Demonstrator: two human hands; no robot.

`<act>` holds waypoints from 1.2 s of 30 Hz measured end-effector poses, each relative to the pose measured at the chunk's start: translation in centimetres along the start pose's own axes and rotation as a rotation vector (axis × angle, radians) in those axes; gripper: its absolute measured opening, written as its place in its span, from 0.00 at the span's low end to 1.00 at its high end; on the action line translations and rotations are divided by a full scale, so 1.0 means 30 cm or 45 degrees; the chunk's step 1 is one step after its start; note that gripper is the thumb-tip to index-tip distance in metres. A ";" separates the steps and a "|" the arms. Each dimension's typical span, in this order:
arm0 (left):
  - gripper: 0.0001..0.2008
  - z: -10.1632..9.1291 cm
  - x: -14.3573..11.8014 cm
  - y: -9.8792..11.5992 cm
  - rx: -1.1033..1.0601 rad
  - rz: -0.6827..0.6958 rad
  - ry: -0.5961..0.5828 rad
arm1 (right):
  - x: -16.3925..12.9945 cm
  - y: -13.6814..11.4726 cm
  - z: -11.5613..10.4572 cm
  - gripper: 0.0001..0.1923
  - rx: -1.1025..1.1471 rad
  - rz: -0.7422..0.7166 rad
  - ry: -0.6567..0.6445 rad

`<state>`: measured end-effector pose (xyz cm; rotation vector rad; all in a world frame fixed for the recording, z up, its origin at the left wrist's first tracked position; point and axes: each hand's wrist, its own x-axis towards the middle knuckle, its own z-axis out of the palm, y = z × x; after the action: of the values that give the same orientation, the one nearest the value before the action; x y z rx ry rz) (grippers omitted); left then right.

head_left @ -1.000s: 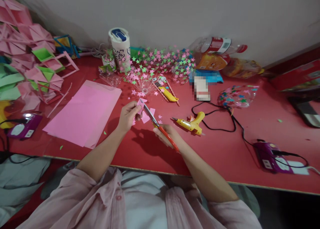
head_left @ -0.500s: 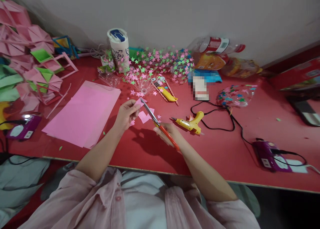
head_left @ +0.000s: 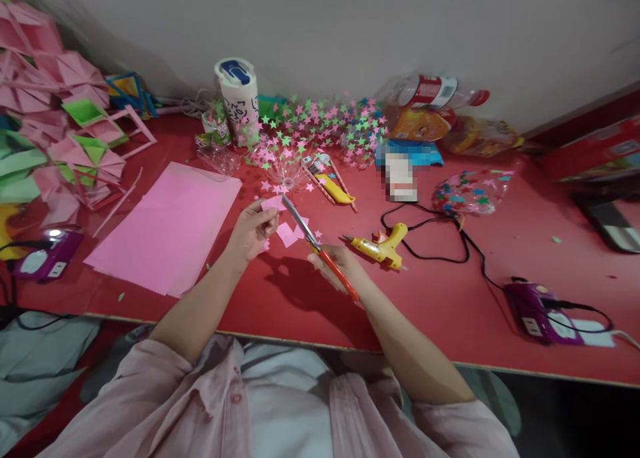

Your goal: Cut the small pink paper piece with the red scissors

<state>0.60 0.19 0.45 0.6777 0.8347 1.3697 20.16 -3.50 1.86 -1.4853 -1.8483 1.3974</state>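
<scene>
A small pink paper scrap (head_left: 273, 203) is pinched between the fingers (head_left: 266, 219) of the left hand (head_left: 250, 231), held just above the red desk (head_left: 450, 291) near its middle. The blades of the red-handled scissors (head_left: 320, 248) meet the scrap's right edge; the blades point up and left, and the handles sit in the right hand (head_left: 336, 268), whose fingers are closed around them. Both forearms reach in from the desk's near edge, with pink sleeves below.

Under the blades, more pink offcuts (head_left: 289, 234) lie flat on the desk, with a few small pink stars scattered around them. Just right of the right hand lies a yellow glue gun (head_left: 380, 246), nozzle pointing left, its black cord running right toward a purple power strip (head_left: 537, 305) near the near right corner. Left of the left hand, a stack of pink paper sheets (head_left: 167, 228) lies flat. Toward the far edge there is a spread of pink, green and blue paper stars (head_left: 320, 128), a yellow utility knife (head_left: 336, 189), and an upright white canister with a blue lid (head_left: 239, 98). Folded pink and green paper shapes (head_left: 55, 125) pile up at the far left corner, and plastic bottles (head_left: 435, 105) lie on their sides at the far edge to the right.
</scene>
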 end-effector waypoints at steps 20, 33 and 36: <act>0.10 -0.002 0.004 0.011 0.194 0.223 0.123 | 0.012 0.008 -0.010 0.29 -0.091 -0.020 -0.115; 0.10 0.008 -0.005 -0.003 0.303 0.241 0.142 | 0.013 0.014 -0.014 0.28 -0.136 -0.009 -0.148; 0.10 0.007 -0.007 -0.005 0.335 0.259 0.144 | 0.012 0.014 -0.014 0.28 -0.126 -0.017 -0.155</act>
<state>0.85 -0.02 0.46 0.9148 1.0712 1.5051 20.56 -3.00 1.59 -1.4610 -2.0245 1.4380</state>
